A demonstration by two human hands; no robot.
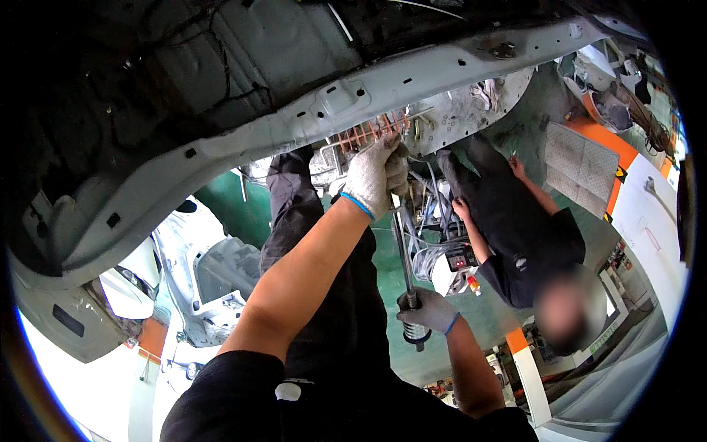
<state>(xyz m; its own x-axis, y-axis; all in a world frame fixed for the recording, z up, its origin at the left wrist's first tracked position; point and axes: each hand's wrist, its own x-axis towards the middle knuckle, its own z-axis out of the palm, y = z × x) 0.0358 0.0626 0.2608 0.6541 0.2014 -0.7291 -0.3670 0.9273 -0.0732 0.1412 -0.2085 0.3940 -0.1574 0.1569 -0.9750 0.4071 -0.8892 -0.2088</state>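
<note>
A slide hammer (401,247) with a long metal rod hangs between my hands, slightly tilted. Its ridged cylindrical end (417,335) shows just below my right hand (428,310), which is gloved in grey and wrapped round the tool. My left hand (374,175), in a white knit glove with a blue cuff, is closed round the upper end of the rod. Just above those fingers, a row of copper-coloured prongs (361,136) sits close to the grey metal sill (342,99) of a vehicle body. The exact join between rod and prongs is hidden by the glove.
The dark vehicle underside (258,51) spans the top. A person in black (519,228) stands at right, beside a welding machine (451,271) with coiled cables (431,261). A perforated metal table (464,118) lies beyond. Removed body panels (210,272) are at left.
</note>
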